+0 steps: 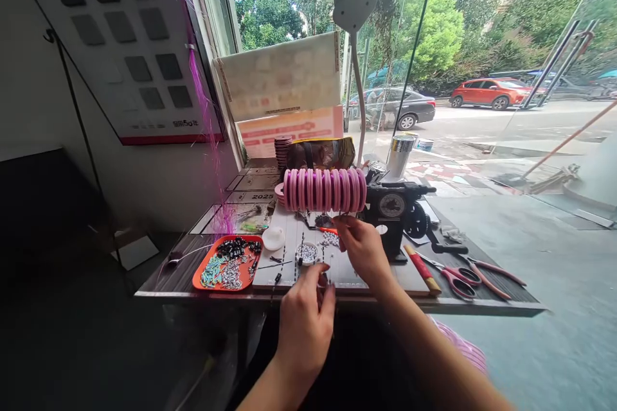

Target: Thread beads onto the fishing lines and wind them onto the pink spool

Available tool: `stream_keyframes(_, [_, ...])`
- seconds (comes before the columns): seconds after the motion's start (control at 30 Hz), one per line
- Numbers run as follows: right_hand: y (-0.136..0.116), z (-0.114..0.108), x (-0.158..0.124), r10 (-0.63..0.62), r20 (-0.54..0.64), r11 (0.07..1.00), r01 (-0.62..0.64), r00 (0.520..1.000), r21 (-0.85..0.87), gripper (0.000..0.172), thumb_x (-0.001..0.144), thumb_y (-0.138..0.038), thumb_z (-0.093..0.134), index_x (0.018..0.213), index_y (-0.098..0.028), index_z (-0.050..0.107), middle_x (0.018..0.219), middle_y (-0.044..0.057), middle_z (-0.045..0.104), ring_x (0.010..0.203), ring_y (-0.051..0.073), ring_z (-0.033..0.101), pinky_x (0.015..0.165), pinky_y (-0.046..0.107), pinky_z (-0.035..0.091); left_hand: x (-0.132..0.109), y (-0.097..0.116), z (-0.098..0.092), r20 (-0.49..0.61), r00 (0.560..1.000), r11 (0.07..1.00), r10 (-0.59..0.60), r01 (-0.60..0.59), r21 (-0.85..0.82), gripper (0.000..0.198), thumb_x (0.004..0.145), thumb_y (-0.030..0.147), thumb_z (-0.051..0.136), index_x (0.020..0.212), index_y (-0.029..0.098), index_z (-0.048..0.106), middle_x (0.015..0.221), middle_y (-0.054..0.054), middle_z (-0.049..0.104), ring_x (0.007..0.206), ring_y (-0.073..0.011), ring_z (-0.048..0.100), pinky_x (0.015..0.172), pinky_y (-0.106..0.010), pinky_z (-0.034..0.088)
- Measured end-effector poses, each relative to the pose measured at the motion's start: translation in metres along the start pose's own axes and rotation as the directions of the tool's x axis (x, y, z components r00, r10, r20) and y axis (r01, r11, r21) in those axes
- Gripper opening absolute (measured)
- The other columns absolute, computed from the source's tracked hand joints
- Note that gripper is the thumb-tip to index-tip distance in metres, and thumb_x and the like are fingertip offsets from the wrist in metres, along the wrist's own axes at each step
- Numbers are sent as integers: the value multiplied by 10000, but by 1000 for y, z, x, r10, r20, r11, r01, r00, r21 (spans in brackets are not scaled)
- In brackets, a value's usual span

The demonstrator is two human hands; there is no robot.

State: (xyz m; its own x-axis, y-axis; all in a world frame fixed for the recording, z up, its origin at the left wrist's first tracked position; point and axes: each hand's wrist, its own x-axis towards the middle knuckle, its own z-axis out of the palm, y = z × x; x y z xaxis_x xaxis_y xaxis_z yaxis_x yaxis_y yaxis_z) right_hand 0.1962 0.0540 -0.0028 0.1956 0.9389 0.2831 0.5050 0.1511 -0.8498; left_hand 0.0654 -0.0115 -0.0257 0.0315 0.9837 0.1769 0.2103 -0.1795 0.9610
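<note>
My right hand (362, 249) is raised just below a row of pink spools (325, 191) on a black hand-cranked winder (391, 207). Its thumb and fingertips are pinched together; whatever they hold is too fine to make out. Lower down, at the table's front edge, my left hand (304, 327) has its fingers curled toward the thumb, with a small dark bit between them that I cannot identify. Just beyond it is a small white dish of pale beads (307, 253). Thin dark strands with black pieces (277, 278) hang over the board's front edge, left of my left hand.
An orange tray (196, 276) of small black, green and silver parts stands left of the white board (351, 277). Right of the board lie a red-and-yellow stick (422, 268), scissors (460, 277) and pliers (492, 279). A white lid (273, 238) rests near the tray.
</note>
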Motion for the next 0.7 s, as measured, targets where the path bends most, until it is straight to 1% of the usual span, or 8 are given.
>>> stream_keyframes(0.07, [0, 0, -1, 8, 24, 985, -12, 1000, 172, 262, 747, -377, 492, 647, -160, 598, 499, -4, 502, 511, 122, 433, 526, 250, 313, 18, 11, 3, 7, 998, 998, 67, -67, 1, 213, 728, 264, 566, 920, 216, 646, 737, -40, 600, 662, -188, 500, 678, -263, 322])
stream_keyframes(0.17, [-4, -9, -4, 14, 119, 906, -63, 993, 419, 216, 694, -364, 570, 691, -158, 634, 651, 18, 582, 660, 144, 491, 629, 259, 364, 44, 22, 14, 55, 995, 992, 89, -84, -91, 214, 734, 290, 559, 896, 190, 657, 736, -47, 601, 676, -184, 494, 671, -255, 331])
stream_keyframes(0.23, [-7, -17, -5, 69, 160, 861, -140, 985, 490, 209, 657, -364, 608, 673, -160, 647, 656, 13, 582, 656, 136, 484, 619, 255, 365, 55, 24, 23, 101, 993, 972, 61, -36, -232, 221, 721, 317, 577, 860, 171, 668, 721, -48, 601, 708, -184, 498, 688, -249, 341])
stream_keyframes(0.3, [-9, -22, -5, 148, 190, 828, -227, 970, 512, 215, 619, -368, 637, 656, -157, 656, 597, -3, 550, 568, 102, 430, 541, 238, 328, 59, 24, 32, 147, 989, 920, 7, 51, -388, 234, 707, 338, 594, 837, 159, 670, 647, -22, 570, 649, -154, 473, 668, -237, 349])
stream_keyframes(0.4, [-8, -22, -4, 189, 268, 775, -311, 945, 551, 250, 596, -384, 652, 678, -148, 665, 513, -33, 475, 479, 63, 326, 469, 228, 245, 54, 22, 37, 180, 982, 836, -51, 140, -530, 220, 700, 348, 603, 791, 156, 659, 571, 23, 496, 527, -92, 363, 576, -207, 333])
stream_keyframes(0.5, [-8, -16, -6, 180, 353, 708, -370, 918, 602, 273, 600, -400, 648, 691, -143, 652, 468, -49, 423, 452, 60, 310, 449, 229, 228, 41, 19, 31, 239, 966, 751, -101, 232, -618, 216, 702, 359, 603, 678, 145, 615, 604, 16, 490, 562, -83, 381, 574, -197, 348])
stream_keyframes(0.6, [-10, -12, -9, 203, 397, 640, -428, 895, 638, 262, 584, -390, 664, 638, -139, 613, 539, -30, 498, 455, 50, 336, 437, 215, 227, 23, 13, 21, 406, 900, 628, -159, 410, -662, 226, 738, 349, 572, 651, 141, 558, 612, -1, 515, 587, -95, 454, 607, -221, 384])
stream_keyframes(0.7, [-12, -12, -11, 167, 437, 615, -440, 884, 654, 262, 609, -377, 657, 634, -127, 581, 612, -4, 563, 448, 33, 352, 424, 198, 205, 4, 4, 13, 526, 825, 542, -206, 544, -641, 212, 794, 330, 506, 693, 145, 527, 535, 4, 519, 513, -90, 475, 554, -220, 378])
